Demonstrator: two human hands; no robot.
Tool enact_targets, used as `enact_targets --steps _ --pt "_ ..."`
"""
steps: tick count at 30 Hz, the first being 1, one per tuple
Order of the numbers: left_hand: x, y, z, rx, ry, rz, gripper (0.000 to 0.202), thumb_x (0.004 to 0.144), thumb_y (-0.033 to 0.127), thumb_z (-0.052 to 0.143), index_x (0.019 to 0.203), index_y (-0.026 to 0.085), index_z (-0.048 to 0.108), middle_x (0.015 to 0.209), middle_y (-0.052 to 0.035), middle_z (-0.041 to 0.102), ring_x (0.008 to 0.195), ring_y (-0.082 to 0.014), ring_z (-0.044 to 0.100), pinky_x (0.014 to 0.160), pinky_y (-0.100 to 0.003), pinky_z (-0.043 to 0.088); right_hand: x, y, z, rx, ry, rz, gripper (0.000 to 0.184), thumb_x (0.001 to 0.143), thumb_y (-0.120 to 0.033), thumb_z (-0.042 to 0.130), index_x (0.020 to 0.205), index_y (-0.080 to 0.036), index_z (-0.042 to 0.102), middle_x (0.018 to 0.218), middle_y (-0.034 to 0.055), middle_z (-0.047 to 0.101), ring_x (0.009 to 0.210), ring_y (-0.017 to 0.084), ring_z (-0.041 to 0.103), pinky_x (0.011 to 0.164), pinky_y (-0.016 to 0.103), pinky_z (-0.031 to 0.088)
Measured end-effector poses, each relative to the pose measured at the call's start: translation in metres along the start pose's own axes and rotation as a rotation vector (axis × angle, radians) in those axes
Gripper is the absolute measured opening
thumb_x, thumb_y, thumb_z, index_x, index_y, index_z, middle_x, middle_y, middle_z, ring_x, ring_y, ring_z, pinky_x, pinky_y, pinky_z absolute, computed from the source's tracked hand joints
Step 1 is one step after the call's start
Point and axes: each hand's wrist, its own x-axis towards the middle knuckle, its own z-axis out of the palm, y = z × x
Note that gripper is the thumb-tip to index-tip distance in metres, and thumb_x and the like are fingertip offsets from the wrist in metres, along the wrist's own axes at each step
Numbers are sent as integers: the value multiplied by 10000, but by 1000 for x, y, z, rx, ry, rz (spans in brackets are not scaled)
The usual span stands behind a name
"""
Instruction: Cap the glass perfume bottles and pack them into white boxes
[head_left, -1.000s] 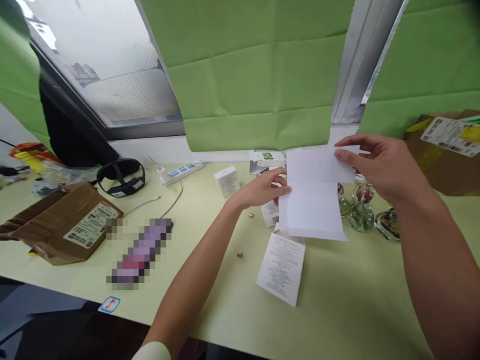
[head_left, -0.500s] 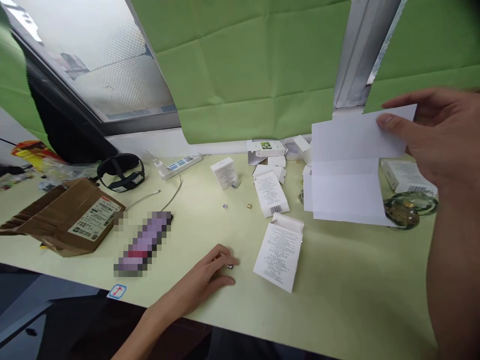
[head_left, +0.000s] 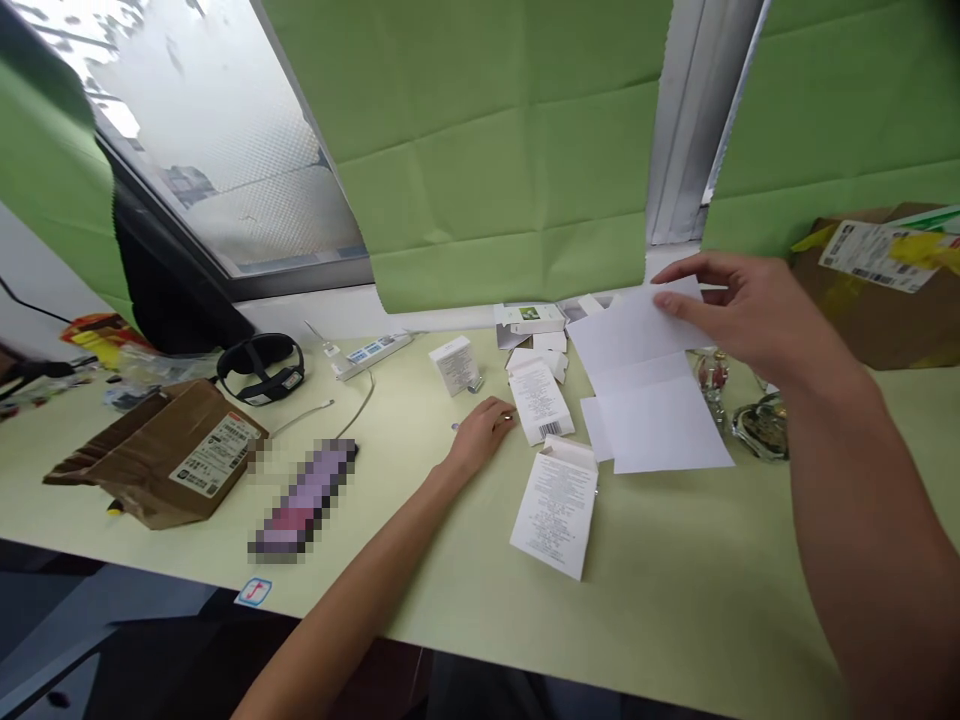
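My right hand [head_left: 742, 305] pinches the top edge of a creased sheet of white paper [head_left: 667, 410], which hangs over the table beside the small cartons. Over the middle of the table, my left hand [head_left: 484, 435] rests low with its fingers closed together. A small shiny metal piece [head_left: 508, 416] shows at its fingertips, too small to name. Just right of that hand lies a white printed carton [head_left: 540, 400]. A second carton [head_left: 559, 510] with its end flap up lies nearer the front. Left of the hand, a tiny pale round piece [head_left: 455, 427] is partly covered.
A brown cardboard box [head_left: 172, 460], a headset [head_left: 261, 370], a pixelated phone [head_left: 307, 500] and a power strip [head_left: 375, 352] occupy the left. Several cartons [head_left: 536, 320] stand along the wall. Right of the paper are glass dishes [head_left: 761, 430] and another taped cardboard box [head_left: 862, 300].
My left hand has moved forward and right across the table, to where a small gold piece lay. The right hand has carried the paper left and lower. The view has turned slightly right.
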Motion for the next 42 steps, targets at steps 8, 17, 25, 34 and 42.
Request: enact_targets --steps 8,17,25,34,42 --pt "64 70 -30 -297 207 14 354 986 469 425 1183 206 555 988 -57 646 793 -141 577 719 -274 466 4 7 6 28 -89 48 233 801 -421 713 980 -281 763 743 32 706 461 120 529 334 234 378" --pt "62 88 -57 -618 -601 53 789 862 379 676 1503 317 220 1150 -89 678 960 -203 668 854 -390 514 4 4 24 95 -92 17 210 809 -414 705 951 -266 752 642 -7 624 372 64 400 280 193 293" --pt "68 93 -49 -344 -177 194 291 910 479 582 1059 240 654 1039 -48 619 870 -150 546 727 -291 446 3 2 29 51 -241 19 269 790 -475 710 995 -307 756 584 -31 594 398 80 436 309 188 277" --pt "66 90 -60 -474 -217 165 290 937 459 543 863 192 629 866 -25 611 694 -112 556 601 -264 457 6 12 22 177 -373 88 394 852 -622 595 1063 -320 734 1022 60 732 789 224 717 479 267 547" --pt "71 80 -70 -711 -115 56 247 932 424 567 962 179 568 1016 -54 651 897 -160 642 745 -332 617 19 62 -8 64 -362 104 415 830 -635 609 1085 -346 764 1175 97 731 869 285 728 472 298 563"
